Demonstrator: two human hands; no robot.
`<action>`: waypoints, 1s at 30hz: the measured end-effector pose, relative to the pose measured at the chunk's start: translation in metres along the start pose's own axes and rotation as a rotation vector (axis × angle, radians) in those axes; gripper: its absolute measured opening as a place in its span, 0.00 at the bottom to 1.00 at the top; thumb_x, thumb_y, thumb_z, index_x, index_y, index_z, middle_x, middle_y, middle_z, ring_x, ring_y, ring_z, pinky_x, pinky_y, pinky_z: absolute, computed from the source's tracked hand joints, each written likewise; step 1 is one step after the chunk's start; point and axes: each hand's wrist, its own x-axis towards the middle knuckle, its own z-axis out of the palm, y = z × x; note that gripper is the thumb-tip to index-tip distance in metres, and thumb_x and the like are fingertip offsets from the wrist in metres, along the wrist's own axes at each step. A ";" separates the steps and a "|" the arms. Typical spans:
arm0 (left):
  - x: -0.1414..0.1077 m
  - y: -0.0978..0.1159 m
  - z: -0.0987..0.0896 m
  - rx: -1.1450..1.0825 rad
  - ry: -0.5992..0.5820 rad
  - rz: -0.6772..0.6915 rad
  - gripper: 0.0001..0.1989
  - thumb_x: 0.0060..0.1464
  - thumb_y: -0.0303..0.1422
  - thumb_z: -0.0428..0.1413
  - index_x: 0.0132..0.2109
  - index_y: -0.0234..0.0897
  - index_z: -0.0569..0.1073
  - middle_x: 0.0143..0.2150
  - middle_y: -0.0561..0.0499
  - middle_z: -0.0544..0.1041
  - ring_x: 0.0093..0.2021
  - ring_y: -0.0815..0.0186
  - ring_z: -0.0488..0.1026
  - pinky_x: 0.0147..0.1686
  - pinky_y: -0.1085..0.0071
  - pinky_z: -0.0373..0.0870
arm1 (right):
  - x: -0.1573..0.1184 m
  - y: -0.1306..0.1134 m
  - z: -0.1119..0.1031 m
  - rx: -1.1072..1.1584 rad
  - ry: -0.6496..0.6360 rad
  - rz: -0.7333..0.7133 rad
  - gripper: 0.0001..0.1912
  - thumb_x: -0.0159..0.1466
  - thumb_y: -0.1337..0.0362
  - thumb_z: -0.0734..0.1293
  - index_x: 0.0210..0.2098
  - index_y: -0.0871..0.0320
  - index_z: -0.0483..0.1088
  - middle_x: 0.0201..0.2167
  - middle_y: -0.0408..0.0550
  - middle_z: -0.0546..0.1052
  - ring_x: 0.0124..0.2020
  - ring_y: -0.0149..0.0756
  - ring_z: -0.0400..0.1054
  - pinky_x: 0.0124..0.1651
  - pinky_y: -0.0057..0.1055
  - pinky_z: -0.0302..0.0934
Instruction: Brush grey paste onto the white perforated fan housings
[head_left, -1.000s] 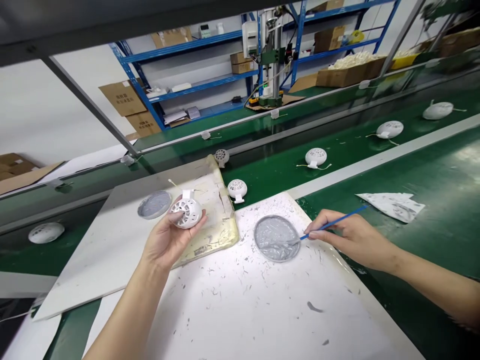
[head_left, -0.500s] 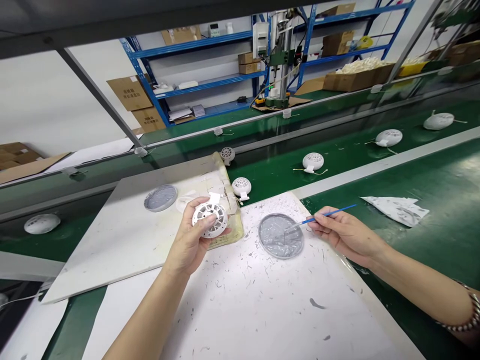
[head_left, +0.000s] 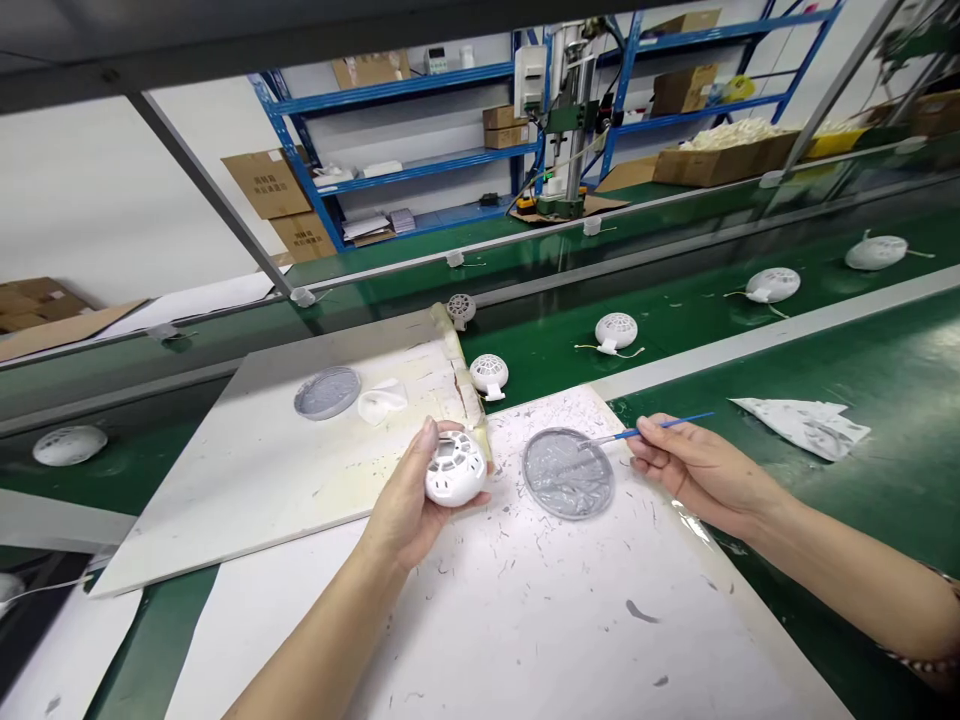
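Note:
My left hand (head_left: 411,505) is closed round a white round slotted housing (head_left: 456,470), held above the white board with its vented side tilted up. In my right hand (head_left: 686,465) is a thin blue paintbrush (head_left: 637,432), pinched between thumb and fingers. The brush tip reaches over a round shallow dish of grey paste (head_left: 568,475), and I cannot tell whether it touches the paste. That dish lies on a white sheet (head_left: 570,610) flecked with grey smears. Behind my left hand, a second dish of grey paste (head_left: 327,392) rests on the board (head_left: 247,470).
Several white housings with wires, such as this one (head_left: 616,332), sit on the green conveyor belt (head_left: 540,345). Another housing (head_left: 489,374) stands by the board's taped edge. A smeared paper scrap (head_left: 806,425) lies at right. A metal rail (head_left: 420,260) and a drill press (head_left: 566,120) stand behind.
My left hand has turned the housing, so a different side faces me, and moved it right and slightly down. The brush has shifted slightly right and up at the paste dish.

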 end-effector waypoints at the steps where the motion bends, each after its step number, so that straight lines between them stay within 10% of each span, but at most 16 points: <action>1: -0.002 -0.002 0.003 -0.010 -0.007 -0.036 0.16 0.57 0.48 0.55 0.43 0.40 0.67 0.39 0.47 0.75 0.40 0.56 0.79 0.30 0.62 0.79 | -0.002 -0.002 0.003 -0.007 -0.008 -0.019 0.14 0.46 0.60 0.81 0.25 0.56 0.74 0.24 0.41 0.77 0.29 0.25 0.72 0.34 0.17 0.69; 20: -0.021 -0.027 0.023 0.052 -0.227 -0.074 0.19 0.57 0.49 0.54 0.44 0.39 0.65 0.37 0.47 0.75 0.34 0.62 0.75 0.33 0.63 0.75 | -0.040 0.013 0.051 -0.634 -0.291 -0.964 0.04 0.61 0.65 0.71 0.33 0.49 0.75 0.31 0.39 0.80 0.35 0.31 0.76 0.39 0.24 0.72; 30: -0.019 -0.028 0.016 0.016 -0.291 -0.102 0.19 0.47 0.29 0.62 0.46 0.40 0.64 0.36 0.51 0.73 0.32 0.69 0.70 0.29 0.75 0.63 | -0.043 0.006 0.038 -0.742 -0.358 -1.066 0.07 0.62 0.69 0.70 0.36 0.49 0.74 0.32 0.40 0.79 0.38 0.35 0.75 0.42 0.31 0.72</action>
